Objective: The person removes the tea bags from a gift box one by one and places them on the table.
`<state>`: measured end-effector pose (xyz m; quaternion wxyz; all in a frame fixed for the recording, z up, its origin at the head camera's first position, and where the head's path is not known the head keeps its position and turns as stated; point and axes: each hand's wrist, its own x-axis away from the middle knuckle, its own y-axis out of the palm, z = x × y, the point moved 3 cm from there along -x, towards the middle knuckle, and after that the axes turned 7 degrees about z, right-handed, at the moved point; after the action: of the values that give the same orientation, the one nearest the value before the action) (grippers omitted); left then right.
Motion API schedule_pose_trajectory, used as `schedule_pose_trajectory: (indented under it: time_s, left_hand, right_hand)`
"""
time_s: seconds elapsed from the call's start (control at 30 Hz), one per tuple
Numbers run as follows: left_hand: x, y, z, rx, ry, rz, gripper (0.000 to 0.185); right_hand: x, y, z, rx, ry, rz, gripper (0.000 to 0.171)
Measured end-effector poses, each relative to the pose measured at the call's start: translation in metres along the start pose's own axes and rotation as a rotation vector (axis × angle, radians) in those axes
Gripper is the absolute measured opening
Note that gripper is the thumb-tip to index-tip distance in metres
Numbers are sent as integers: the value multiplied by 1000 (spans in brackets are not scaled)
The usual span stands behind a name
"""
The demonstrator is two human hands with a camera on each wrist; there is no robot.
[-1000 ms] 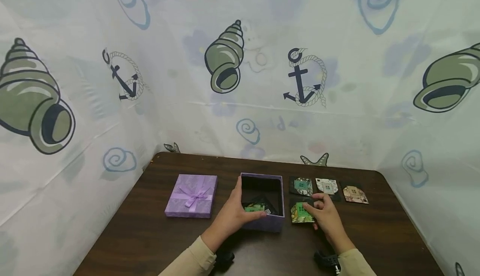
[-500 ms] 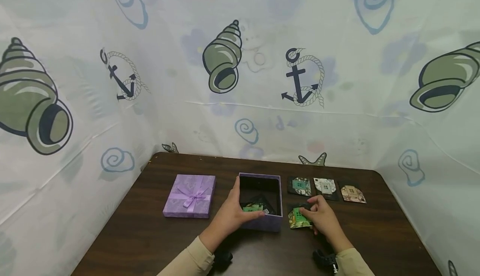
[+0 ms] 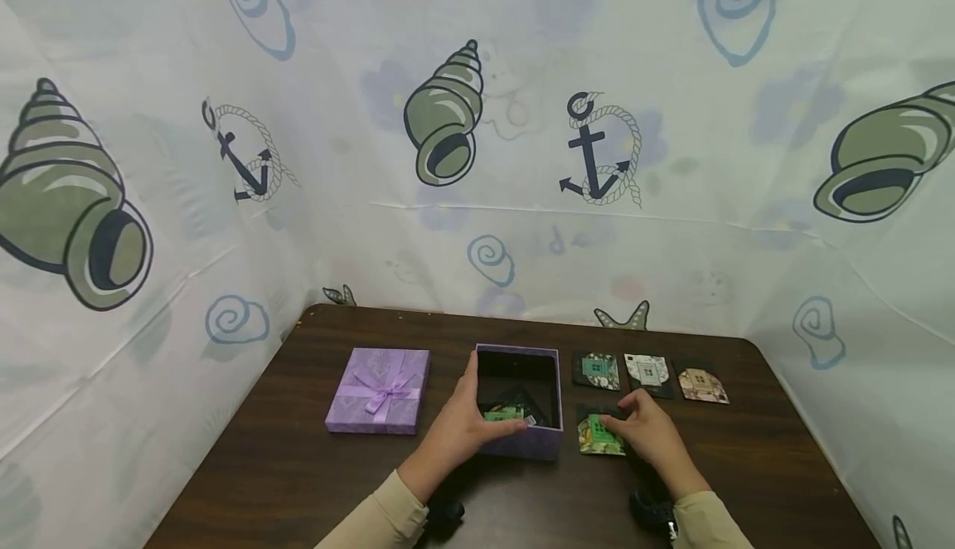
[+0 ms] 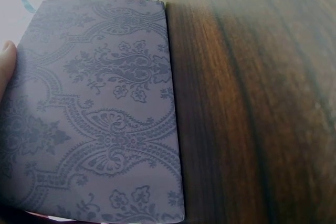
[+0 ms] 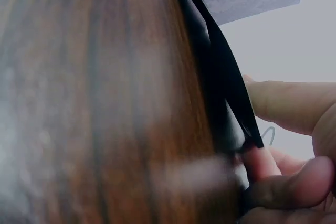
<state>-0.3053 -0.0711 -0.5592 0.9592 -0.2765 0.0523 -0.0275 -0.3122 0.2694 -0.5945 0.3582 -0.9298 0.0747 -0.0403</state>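
Note:
My left hand (image 3: 458,426) holds an open purple gift box (image 3: 531,447) at its near left corner, thumb along the front rim and fingers up the left side. The patterned box wall (image 4: 110,87) fills much of the left wrist view. Inside the box lie dark packets (image 3: 531,404), one with a green print. To the right of the box, my right hand (image 3: 658,439) pinches the right edge of a flat black packet with a green house picture (image 3: 599,439). In the right wrist view the packet (image 5: 228,74) shows edge-on, close over the table.
Behind the right hand, three similar packets lie in a row: teal (image 3: 596,371), white (image 3: 647,371) and tan (image 3: 703,385). The purple lid with a bow (image 3: 382,391) lies left of the box on the brown table (image 3: 246,483). A printed curtain (image 3: 522,242) surrounds the table.
My right hand has drawn the green-print packet slightly toward me, then a little to the right, away from the packet row. The left hand and box stay in place.

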Motion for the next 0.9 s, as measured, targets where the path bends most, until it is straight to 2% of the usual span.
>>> schedule_pose_trajectory:
  time_s: [0.43, 0.77, 0.9]
  left_hand:
    - [-2, 2, -3, -4, -5, 0, 144]
    - [-2, 2, -3, 7, -13, -7, 143]
    - [-2, 2, -2, 15, -14, -11, 142]
  right_hand:
    - [-3, -1, 2, -45, 18, 8, 54]
    - [-2, -1, 1, -52, -10, 12, 38]
    - [-3, -2, 2, -51, -14, 10, 37]
